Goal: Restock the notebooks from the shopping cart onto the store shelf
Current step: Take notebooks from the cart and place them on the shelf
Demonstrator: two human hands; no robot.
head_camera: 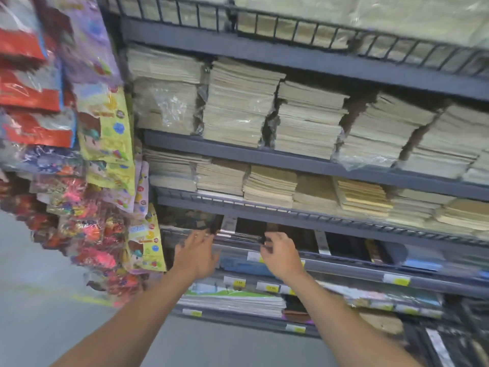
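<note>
Far left, bright hanging packets (105, 123). Left hand (197, 251) has fingers spread straight, grip open, tips touching the left front edge of the dark notebooks (238, 234). These lie flat on the shelf (352, 262) near its left end. Right hand (280, 256) is at the stack's right front corner w/ fingers curled. Too blurred to tell if that grip holds anything. Tan paper stacks (309, 123) fill the shelves above.

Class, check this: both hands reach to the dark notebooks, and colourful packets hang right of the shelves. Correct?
No. The head view shows the colourful packets hanging left of the shelves; the left hand and right hand do reach to the dark notebooks.
</note>
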